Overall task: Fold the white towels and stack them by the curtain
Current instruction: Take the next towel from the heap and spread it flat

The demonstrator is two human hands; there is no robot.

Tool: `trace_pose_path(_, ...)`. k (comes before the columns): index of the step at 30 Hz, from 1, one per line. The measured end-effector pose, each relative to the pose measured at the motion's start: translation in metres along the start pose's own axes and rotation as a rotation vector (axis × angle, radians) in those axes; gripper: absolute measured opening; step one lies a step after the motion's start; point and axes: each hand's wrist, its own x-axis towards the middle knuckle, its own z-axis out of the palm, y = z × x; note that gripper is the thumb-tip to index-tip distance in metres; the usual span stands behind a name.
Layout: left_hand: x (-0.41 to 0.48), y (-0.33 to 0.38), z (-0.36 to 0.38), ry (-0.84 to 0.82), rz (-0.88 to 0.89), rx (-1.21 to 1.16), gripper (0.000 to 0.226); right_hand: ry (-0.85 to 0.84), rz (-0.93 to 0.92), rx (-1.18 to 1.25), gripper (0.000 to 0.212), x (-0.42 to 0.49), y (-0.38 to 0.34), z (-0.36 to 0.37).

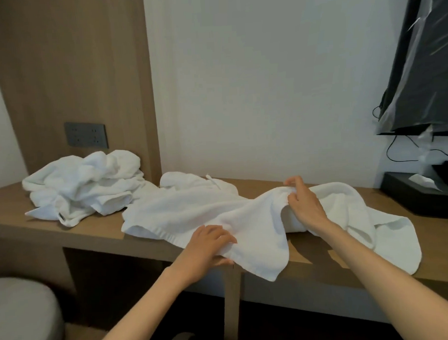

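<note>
Gripped towel (194, 209), spread along counter (9, 205) and draped over its front edge, with left hand (208, 245), thumb underneath. Pinched a raised fold toward the back edge with right hand (305, 204), hands apart. Noted crumpled pile (85, 183) of towels at counter's left back corner.

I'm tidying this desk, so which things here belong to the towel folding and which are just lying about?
For the job: towel held by the left hand and right hand; crumpled towel pile.
Lying about: black tissue box; wall socket panel; plastic-wrapped screen; grey seat.
</note>
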Motion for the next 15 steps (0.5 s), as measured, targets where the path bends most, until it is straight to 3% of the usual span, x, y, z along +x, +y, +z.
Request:
trace_pose_path(4,0.0,-0.004,-0.008,0.065,-0.026,-0.185,0.032,-0.354,-0.167,-0.076,0.051,-0.013,0.006,-0.01)
trace_pose_path(6,0.0,-0.002,-0.015,0.109,-0.134,-0.407,0.026,-0.374,-0.155,-0.102,0.067,-0.017,0.015,-0.014)
trace_pose_path(10,0.017,-0.002,-0.037,0.308,-0.432,-0.467,0.035,-0.1,-0.025,0.054,0.039,-0.025,0.023,-0.012)
trace_pose_path(13,0.032,-0.003,-0.064,0.544,-0.478,-0.571,0.01,0.097,0.024,0.19,0.027,-0.022,0.009,-0.024)
trace_pose_path(15,0.041,-0.005,-0.085,0.646,-0.491,-0.608,0.016,0.255,-0.028,0.209,0.024,-0.019,-0.009,-0.042)
